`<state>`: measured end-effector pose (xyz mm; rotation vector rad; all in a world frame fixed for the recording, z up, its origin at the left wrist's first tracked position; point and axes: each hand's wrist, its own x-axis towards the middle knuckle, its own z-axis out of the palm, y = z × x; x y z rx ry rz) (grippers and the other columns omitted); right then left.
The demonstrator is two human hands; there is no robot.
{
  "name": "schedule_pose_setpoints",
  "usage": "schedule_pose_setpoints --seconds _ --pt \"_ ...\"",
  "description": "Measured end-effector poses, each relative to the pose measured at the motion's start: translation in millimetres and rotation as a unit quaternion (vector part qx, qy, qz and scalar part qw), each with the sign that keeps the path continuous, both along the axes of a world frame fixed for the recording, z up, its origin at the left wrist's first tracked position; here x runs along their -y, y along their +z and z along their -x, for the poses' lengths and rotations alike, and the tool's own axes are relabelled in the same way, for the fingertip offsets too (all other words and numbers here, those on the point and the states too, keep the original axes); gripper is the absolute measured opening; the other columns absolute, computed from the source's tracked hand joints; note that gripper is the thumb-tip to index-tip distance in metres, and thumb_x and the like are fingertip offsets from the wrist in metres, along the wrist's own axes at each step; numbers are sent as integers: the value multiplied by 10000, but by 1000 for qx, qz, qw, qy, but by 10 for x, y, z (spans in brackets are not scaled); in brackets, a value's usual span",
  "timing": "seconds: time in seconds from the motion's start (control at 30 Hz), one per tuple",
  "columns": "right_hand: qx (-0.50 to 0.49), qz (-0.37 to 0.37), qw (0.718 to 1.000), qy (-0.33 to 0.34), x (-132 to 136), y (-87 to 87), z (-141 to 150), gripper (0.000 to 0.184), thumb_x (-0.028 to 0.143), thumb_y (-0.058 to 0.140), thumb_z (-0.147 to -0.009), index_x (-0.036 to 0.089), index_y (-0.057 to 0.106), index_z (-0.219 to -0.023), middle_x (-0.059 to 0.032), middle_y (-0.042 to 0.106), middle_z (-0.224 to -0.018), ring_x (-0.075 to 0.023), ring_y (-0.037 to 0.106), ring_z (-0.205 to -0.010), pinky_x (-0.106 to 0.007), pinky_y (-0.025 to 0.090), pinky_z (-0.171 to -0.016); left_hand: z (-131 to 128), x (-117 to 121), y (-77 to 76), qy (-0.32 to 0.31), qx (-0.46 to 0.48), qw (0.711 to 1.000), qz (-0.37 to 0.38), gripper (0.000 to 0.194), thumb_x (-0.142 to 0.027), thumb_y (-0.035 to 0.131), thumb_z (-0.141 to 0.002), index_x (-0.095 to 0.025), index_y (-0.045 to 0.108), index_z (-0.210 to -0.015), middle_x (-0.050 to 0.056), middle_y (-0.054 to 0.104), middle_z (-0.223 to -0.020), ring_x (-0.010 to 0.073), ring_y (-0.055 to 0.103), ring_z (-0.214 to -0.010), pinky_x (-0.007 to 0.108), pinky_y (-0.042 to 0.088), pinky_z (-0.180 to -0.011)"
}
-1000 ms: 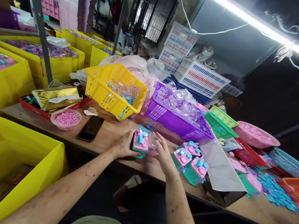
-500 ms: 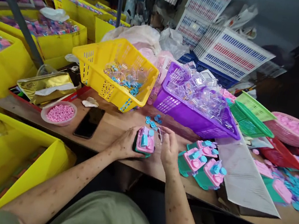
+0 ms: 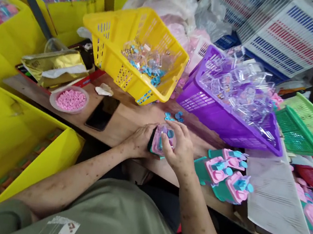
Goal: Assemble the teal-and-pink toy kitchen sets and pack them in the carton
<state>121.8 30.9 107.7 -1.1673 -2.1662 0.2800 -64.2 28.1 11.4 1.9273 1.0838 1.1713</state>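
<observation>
My left hand [image 3: 141, 141] is wrapped around the side of a small pink and teal plastic toy [image 3: 156, 142], keeping it upright at the table's front edge. Over the toy's pink top sits a clear plastic cover [image 3: 164, 133], gripped by my right hand [image 3: 180, 148] with thumb and fingers on either side. A round blue piece shows through the cover. Several loose blue discs [image 3: 178, 115] lie just behind the toy. To the right stand three similar toys [image 3: 217, 170] with pink tops and blue parts, close together.
Behind are a yellow basket [image 3: 106, 61] with clear and blue parts and a purple basket [image 3: 213, 116] full of clear covers. On the left lie a phone [image 3: 102, 113] and a bowl of small pink pieces [image 3: 71, 100]. A grey-white board [image 3: 277, 199] slopes at right; yellow bins [image 3: 15, 142] flank my left.
My right hand has brought the clear cover from beside the toy onto its top. The camera view has tilted down and shifted. My left hand still holds the toy.
</observation>
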Motion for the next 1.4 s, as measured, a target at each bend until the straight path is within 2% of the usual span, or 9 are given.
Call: schedule_pose_setpoints --seconds 0.1,0.2,0.47,0.7,0.87,1.03,1.4 --pt "-1 -13 1000 -11 76 -2 -18 444 429 597 -1096 250 675 -1495 -159 671 -1405 -350 669 -1349 -603 563 -1201 7 31 -131 18 -32 999 -8 1285 -565 1059 -640 -186 368 -1654 263 566 -1644 462 591 -1530 659 496 -1279" --pt "7 -45 999 -24 129 -1 45 477 406 620 -1077 247 648 -1526 -164 640 -1430 -355 640 -1371 -631 534 -1226 -12 51 -169 32 -52 998 -11 1271 -543 1047 -680 -203 335 -1676 248 540 -1674 448 552 -1571 639 464 -1300" --pt "74 -62 994 -43 168 98 198 467 334 653 -1035 242 671 -1493 -161 638 -1412 -347 661 -1347 -597 576 -1178 -63 98 -104 55 -87 995 12 1311 -456 1050 -650 -198 285 -1682 265 505 -1692 460 505 -1591 643 426 -1275" --pt "144 -63 987 -32 183 205 275 464 339 669 -1030 250 690 -1484 -163 645 -1447 -376 643 -1375 -621 558 -1189 -45 106 -45 37 -84 996 22 1215 -446 1033 -663 -227 313 -1617 253 539 -1649 465 521 -1562 662 408 -1241" --pt "144 -94 985 -22 182 190 270 488 318 671 -1031 275 674 -1517 -157 661 -1449 -377 662 -1362 -624 565 -1169 -58 92 -53 38 -79 996 17 1139 -492 1014 -676 -216 361 -1568 241 586 -1591 450 568 -1508 632 404 -1217" --pt "157 -71 984 -54 165 223 254 421 371 665 -1041 267 735 -1443 -157 697 -1400 -385 705 -1304 -619 598 -1122 -44 95 -35 36 -91 995 24 1206 -536 1022 -657 -195 331 -1585 259 581 -1590 459 585 -1466 624 386 -1193" --pt "149 -104 983 -26 193 239 237 471 322 682 -1034 278 685 -1502 -145 720 -1382 -366 727 -1281 -593 601 -1109 -35 113 16 32 -82 996 13 1086 -506 961 -717 -218 372 -1582 230 589 -1609 451 573 -1481 608 382 -1173"
